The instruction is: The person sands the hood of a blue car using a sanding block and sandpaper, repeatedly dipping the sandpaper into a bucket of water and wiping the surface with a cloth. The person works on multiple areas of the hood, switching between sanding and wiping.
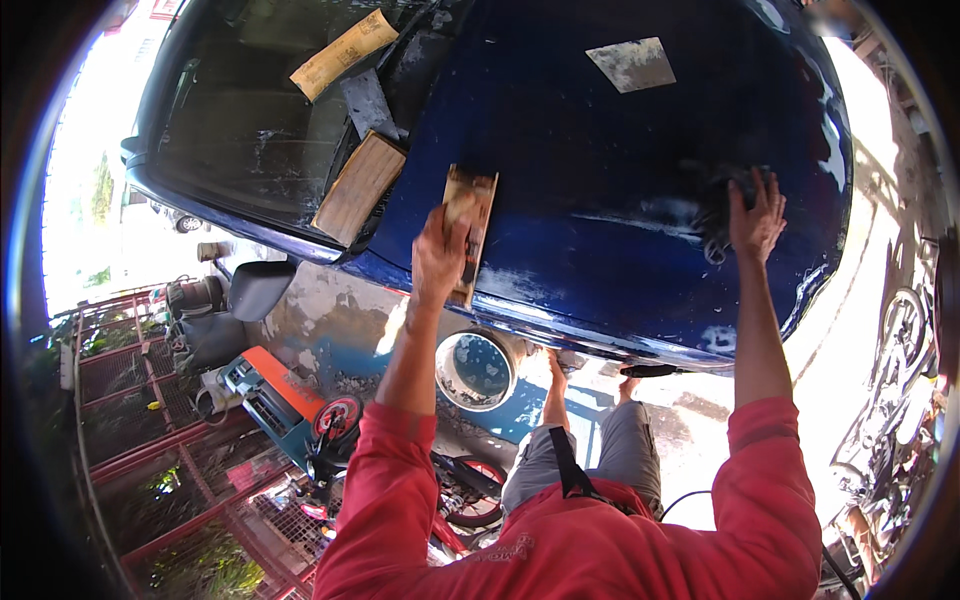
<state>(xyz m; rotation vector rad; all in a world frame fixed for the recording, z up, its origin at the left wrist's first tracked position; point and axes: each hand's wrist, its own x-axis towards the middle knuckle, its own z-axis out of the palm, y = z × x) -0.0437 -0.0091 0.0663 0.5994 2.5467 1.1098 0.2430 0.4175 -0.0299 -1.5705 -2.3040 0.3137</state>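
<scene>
The dark blue hood [600, 140] of a car lies under both my hands. My left hand [440, 255] is closed around the knob of a long wooden sanding block [483, 205], which rests on the hood near the windshield end. Further right, my right hand [758, 215] lies on the hood with its fingers spread, holding nothing. Beside those fingers is a dark, smeary patch [714, 215]; whether it is a reflection or wet residue I cannot tell. Whitish scuffs [515, 284] mark the paint near the hood's close edge.
On the windshield [260, 120] lie a yellowish curved piece [345, 55], a grey strip [368, 104] and a wooden block [360, 188]. A pale four-sided patch [632, 65] shows on the far hood. Below stand a round bucket [476, 370], an orange-and-blue machine [275, 400] and a side mirror [262, 288].
</scene>
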